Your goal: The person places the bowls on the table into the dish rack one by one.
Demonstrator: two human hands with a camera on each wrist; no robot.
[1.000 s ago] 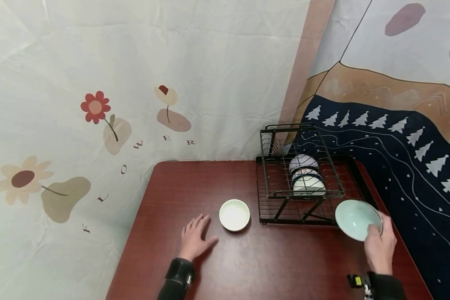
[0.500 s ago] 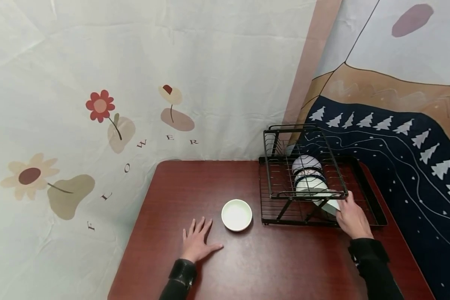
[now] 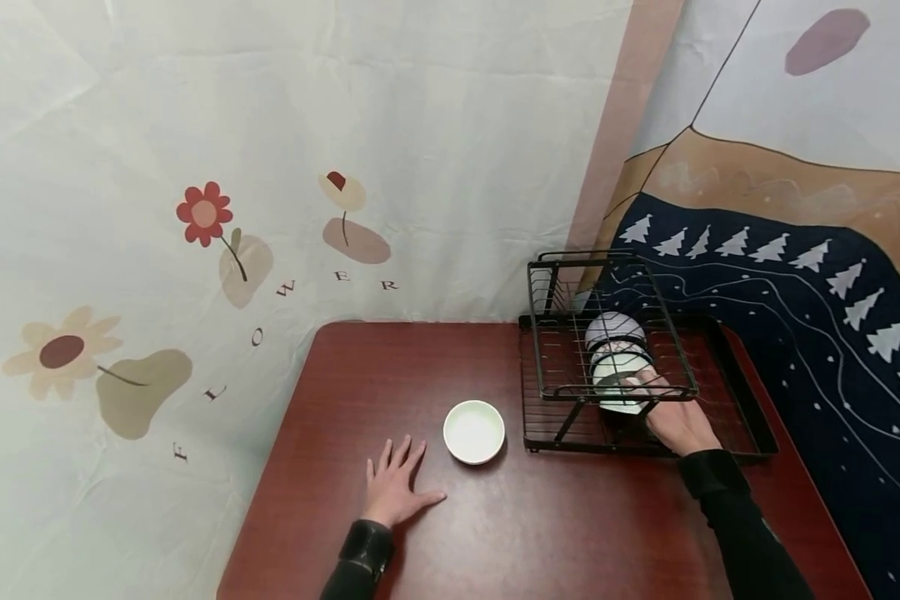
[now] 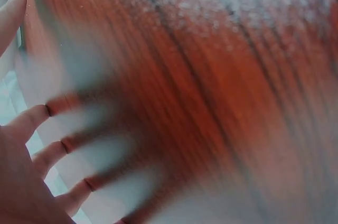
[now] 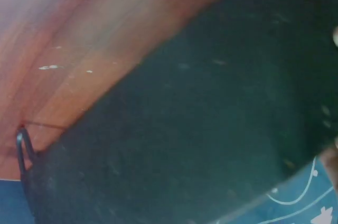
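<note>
My right hand (image 3: 678, 421) reaches into the right side of a black wire dish rack (image 3: 607, 451), under its upper shelf. It grips a pale mint bowl (image 3: 620, 407) tipped on its side, partly hidden by the shelf wires. Behind that bowl, several bowls (image 3: 615, 327) stand on edge in a row on the lower level. My left hand (image 3: 397, 487) rests on the tabletop with fingers spread, holding nothing; the left wrist view shows its fingers (image 4: 47, 152) on the wood. Just right of it sits a small white bowl (image 3: 474, 432), upright.
The red-brown wooden table (image 3: 495, 533) backs onto a printed cloth (image 3: 435, 167). Along the rack's right side runs a black tray rim (image 3: 753, 417), close to the table's right edge. A dark flat surface (image 5: 174, 129) fills most of the right wrist view.
My right hand has carried the mint bowl leftward from the rack's right front to under the upper shelf, turning it onto its side. My left hand's fingers have spread slightly; it stays put.
</note>
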